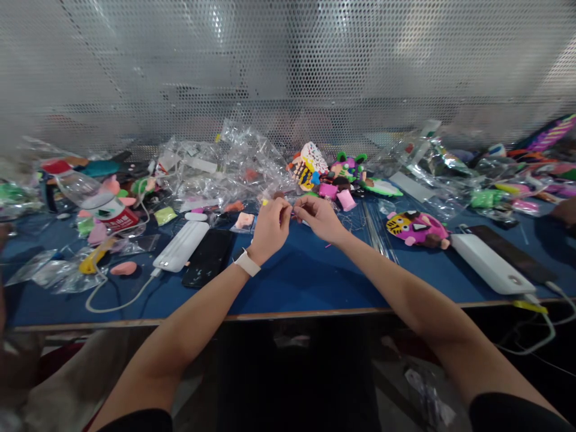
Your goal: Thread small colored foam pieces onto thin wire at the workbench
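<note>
My left hand (271,227), with a pale watch band (248,264) on its wrist, is closed in a pinch above the blue table (306,285). Facing it, my right hand (320,218) also pinches, its fingertips a short gap from the left ones. A tiny purplish bit shows at the right fingertips; what either hand holds is too small to make out. Just beyond my right hand lie a magenta packet (328,191) and a pink packet (346,200). Colourful clay figures (310,168) stand behind them. A peach-coloured clay packet (244,221) lies left of my left hand.
Left of my hands are a white power bank (181,246), a black phone (208,258) and a plastic bottle (103,201). On the right lie a pink and yellow clay figure (417,229) and another power bank (492,264). Clear plastic bags (243,159) line the perforated metal panel (270,60).
</note>
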### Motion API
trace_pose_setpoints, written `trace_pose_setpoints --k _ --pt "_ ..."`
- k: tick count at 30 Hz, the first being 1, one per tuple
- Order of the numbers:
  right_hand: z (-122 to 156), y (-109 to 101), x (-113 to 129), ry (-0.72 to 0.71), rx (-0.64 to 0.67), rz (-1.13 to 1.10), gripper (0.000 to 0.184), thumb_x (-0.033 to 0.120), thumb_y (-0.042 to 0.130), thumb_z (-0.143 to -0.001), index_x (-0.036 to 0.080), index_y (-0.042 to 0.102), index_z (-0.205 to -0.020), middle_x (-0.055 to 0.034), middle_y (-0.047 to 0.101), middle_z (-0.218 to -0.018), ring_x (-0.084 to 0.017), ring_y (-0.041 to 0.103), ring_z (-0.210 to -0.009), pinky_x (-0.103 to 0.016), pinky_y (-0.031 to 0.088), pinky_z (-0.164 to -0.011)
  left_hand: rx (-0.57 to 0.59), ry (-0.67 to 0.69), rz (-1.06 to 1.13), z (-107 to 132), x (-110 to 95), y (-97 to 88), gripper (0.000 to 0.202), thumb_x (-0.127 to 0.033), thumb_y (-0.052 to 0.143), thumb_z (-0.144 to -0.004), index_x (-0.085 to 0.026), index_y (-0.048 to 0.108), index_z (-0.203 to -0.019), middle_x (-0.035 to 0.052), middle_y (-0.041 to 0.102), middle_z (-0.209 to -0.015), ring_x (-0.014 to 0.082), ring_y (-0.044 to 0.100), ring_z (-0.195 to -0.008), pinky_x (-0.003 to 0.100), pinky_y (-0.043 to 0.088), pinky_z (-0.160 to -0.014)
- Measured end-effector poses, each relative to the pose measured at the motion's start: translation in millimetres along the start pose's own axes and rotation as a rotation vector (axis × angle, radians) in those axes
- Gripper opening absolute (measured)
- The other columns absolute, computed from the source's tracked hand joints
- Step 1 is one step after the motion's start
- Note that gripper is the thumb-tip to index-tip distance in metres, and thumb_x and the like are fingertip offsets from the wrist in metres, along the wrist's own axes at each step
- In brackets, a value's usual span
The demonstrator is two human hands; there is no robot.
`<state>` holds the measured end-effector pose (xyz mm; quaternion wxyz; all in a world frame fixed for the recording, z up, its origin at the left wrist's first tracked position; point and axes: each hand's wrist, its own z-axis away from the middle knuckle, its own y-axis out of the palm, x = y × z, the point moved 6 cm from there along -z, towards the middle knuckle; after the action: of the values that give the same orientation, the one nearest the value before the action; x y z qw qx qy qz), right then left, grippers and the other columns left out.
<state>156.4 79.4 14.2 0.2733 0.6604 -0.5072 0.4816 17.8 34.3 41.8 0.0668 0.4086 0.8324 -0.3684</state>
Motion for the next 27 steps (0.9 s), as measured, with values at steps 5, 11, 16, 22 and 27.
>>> trace_pose_setpoints --k 5,11,16,22,27 --pt "3 -4 9 -0.138 -0.007 0.252 0.013 0.036 0.062 -0.098 0.023 0.06 -0.098 0.0005 0.062 -0.078 -0.013 0.058 -0.063 -0.034 0.054 -0.072 0.032 -0.086 0.106 -1 8 5.3 0.015 -0.017 0.051 -0.102 -0.021 0.052 -0.087 0.0004 0.06 -0.076 0.0157 0.056 -0.068 0.031 0.041 -0.066" --pt "2 -3 13 -0.142 0.015 0.336 0.009 0.032 0.056 -0.101 0.024 0.056 -0.096 -0.0033 0.063 -0.101 -0.01 0.057 -0.061 -0.032 0.054 -0.064 0.107 -0.096 0.075 -2 15 10.6 0.013 -0.018 0.052 -0.103 -0.021 0.053 -0.09 0.0003 0.06 -0.075 0.0164 0.057 -0.066 0.031 0.042 -0.064" --pt "0 -2 9 0.013 0.064 0.145 0.024 0.045 0.063 -0.097 0.023 0.054 -0.093 -0.0006 0.063 -0.089 -0.008 0.056 -0.054 -0.031 0.056 -0.06 0.168 0.063 -0.053 -3 6 10.9 0.011 -0.02 0.045 -0.106 -0.021 0.053 -0.099 0.0083 0.066 -0.098 0.022 0.063 -0.086 0.038 0.049 -0.078" --pt "-3 -3 3 0.16 0.049 -0.153 0.036 0.056 0.074 -0.088 0.023 0.06 -0.089 -0.0002 0.065 -0.083 -0.01 0.058 -0.06 -0.033 0.059 -0.071 0.055 0.013 0.047 -4 8 4.0 0.01 -0.021 0.044 -0.106 -0.022 0.051 -0.099 0.0042 0.063 -0.089 0.018 0.06 -0.079 0.033 0.048 -0.073" --pt "-1 3 2 0.262 0.062 -0.361 0.039 0.056 0.083 -0.077 0.021 0.065 -0.081 0.0007 0.064 -0.072 -0.013 0.062 -0.066 -0.034 0.06 -0.076 -0.047 -0.018 0.086 -4 9 -3.3 0.015 -0.03 0.043 -0.109 -0.022 0.052 -0.099 0.0049 0.064 -0.092 0.0176 0.062 -0.081 0.033 0.05 -0.076"
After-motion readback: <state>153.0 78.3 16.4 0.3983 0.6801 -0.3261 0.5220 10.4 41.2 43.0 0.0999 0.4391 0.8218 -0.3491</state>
